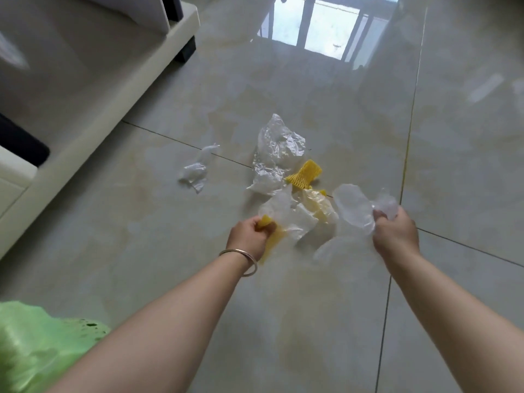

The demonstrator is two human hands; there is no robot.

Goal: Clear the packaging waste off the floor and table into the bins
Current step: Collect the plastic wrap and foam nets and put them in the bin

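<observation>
Packaging waste lies on the glossy tiled floor in front of me. My left hand (251, 236), a bangle on its wrist, is closed on a yellow foam net (268, 222) tangled with a clear plastic bag (289, 215). My right hand (395, 234) grips a clear plastic wrapper (355, 208) lifted just off the floor. Beyond them lie a large crumpled clear bag (279, 150), another yellow foam net (306, 174) and, apart to the left, a small clear plastic scrap (197, 170).
A low cream-coloured cabinet (93, 109) with a dark foot runs along the left. A green bin bag (37, 344) fills the lower left corner. Open tiled floor spreads to the right and towards a bright window reflection (326, 26).
</observation>
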